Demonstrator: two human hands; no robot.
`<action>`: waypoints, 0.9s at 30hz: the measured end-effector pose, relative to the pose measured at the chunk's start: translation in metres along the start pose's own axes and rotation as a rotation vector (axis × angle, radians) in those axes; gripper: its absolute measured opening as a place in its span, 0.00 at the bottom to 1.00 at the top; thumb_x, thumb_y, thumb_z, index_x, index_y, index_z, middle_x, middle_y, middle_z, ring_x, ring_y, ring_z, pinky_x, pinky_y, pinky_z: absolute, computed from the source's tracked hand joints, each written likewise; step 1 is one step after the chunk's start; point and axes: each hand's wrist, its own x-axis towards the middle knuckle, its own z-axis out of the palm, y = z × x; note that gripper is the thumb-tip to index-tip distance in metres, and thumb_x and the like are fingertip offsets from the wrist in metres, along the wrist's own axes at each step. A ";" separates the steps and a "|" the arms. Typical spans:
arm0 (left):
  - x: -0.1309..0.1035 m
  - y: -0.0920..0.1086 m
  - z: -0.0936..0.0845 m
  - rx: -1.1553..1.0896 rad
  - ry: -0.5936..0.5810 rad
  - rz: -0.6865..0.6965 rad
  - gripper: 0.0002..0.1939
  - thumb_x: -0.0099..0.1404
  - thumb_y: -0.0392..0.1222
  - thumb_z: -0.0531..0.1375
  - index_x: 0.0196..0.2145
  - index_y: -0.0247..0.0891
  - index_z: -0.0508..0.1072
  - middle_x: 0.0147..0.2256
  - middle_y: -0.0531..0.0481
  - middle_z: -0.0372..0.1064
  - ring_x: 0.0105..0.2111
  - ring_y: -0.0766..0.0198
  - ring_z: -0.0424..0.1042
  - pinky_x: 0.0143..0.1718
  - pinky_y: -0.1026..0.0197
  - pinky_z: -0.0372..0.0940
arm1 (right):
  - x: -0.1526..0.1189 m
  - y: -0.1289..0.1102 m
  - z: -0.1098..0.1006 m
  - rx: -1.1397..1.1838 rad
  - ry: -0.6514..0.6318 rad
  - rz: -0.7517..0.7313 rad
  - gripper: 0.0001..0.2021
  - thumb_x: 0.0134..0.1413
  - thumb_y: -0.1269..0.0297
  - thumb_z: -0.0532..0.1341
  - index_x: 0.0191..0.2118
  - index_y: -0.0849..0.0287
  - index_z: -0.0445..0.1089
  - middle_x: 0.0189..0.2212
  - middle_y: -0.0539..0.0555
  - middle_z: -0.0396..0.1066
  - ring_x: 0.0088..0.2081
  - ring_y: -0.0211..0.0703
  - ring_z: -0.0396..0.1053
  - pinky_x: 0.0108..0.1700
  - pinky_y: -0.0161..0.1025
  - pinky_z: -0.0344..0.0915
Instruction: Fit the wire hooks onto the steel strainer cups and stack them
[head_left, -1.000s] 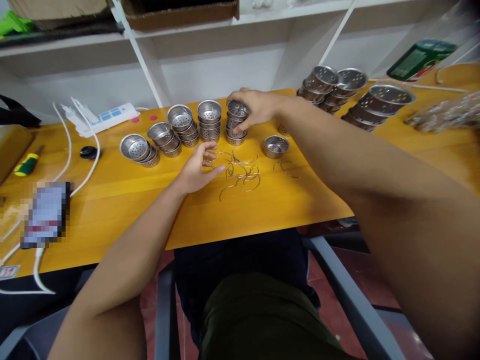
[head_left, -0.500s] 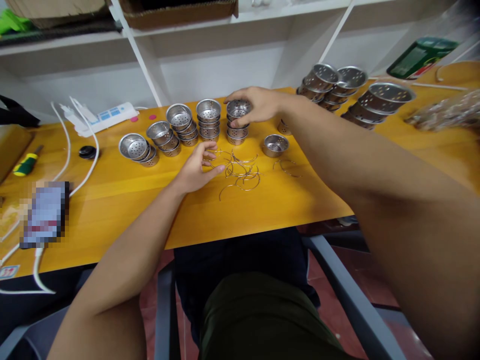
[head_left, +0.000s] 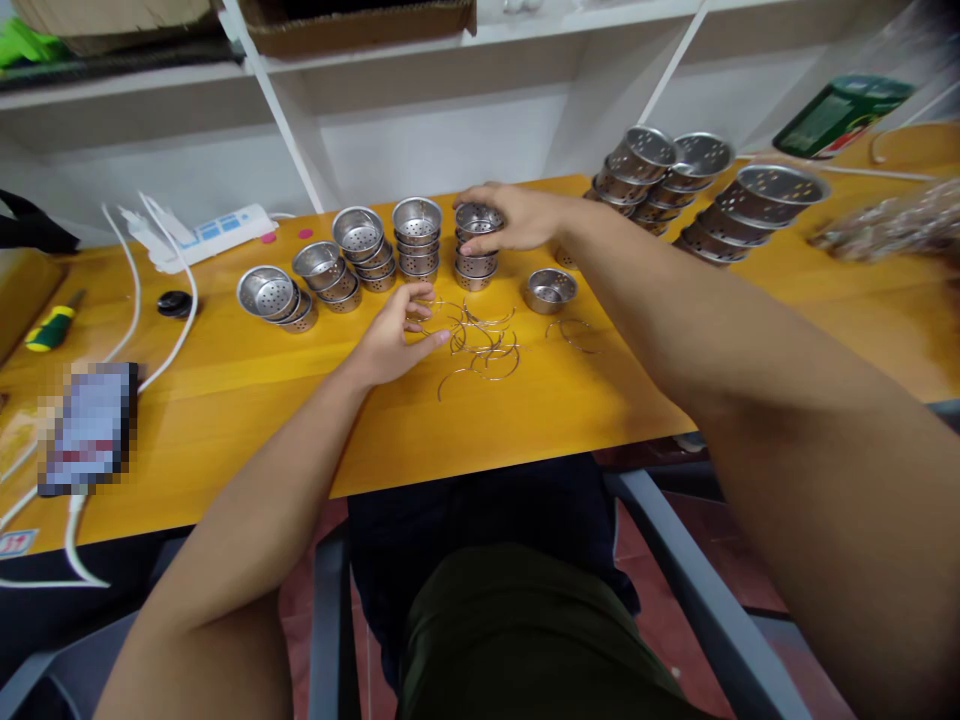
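My right hand point(head_left: 510, 217) reaches to the back of the table. Its thumb and fingers curve around the top perforated metal cup point(head_left: 478, 217) of a short stack. My left hand point(head_left: 397, 335) rests on the table with its fingers apart, at the left edge of a loose pile of curved wire pieces point(head_left: 484, 345). A single perforated cup point(head_left: 551, 291) stands right of that stack, with more curved wires point(head_left: 574, 335) just in front of it. Left of my right hand, another upright cup stack point(head_left: 417, 240) stands close by.
Leaning cup stacks point(head_left: 274, 297) continue the row leftward. Taller stacks point(head_left: 750, 215) stand at the right, near a green container point(head_left: 844, 115) and plastic bags. A phone point(head_left: 90, 425), white cables, a screwdriver point(head_left: 54, 328) and a power strip point(head_left: 221, 232) lie on the left. White shelving backs the table.
My right hand has shifted very slightly to the right at the top cup, and the right forearm has moved a little. My left hand stays in place.
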 end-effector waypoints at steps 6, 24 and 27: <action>-0.001 0.003 -0.002 -0.004 -0.017 -0.007 0.37 0.76 0.49 0.79 0.74 0.46 0.70 0.71 0.35 0.81 0.65 0.49 0.85 0.62 0.48 0.84 | -0.003 -0.003 -0.002 0.006 -0.022 -0.022 0.63 0.49 0.20 0.89 0.82 0.46 0.73 0.82 0.62 0.78 0.78 0.81 0.76 0.89 0.80 0.69; 0.000 0.001 -0.002 -0.008 -0.029 -0.022 0.38 0.75 0.50 0.80 0.75 0.47 0.70 0.71 0.36 0.81 0.65 0.49 0.85 0.64 0.46 0.84 | -0.006 0.011 0.013 -0.024 0.085 -0.057 0.63 0.53 0.29 0.91 0.84 0.56 0.71 0.82 0.70 0.76 0.79 0.79 0.77 0.89 0.75 0.71; 0.000 0.001 -0.002 0.000 -0.029 -0.025 0.38 0.75 0.48 0.80 0.74 0.48 0.70 0.72 0.36 0.81 0.65 0.49 0.85 0.63 0.46 0.84 | 0.001 0.007 0.008 0.020 0.034 0.045 0.65 0.46 0.28 0.94 0.81 0.53 0.73 0.78 0.67 0.81 0.75 0.80 0.81 0.86 0.77 0.75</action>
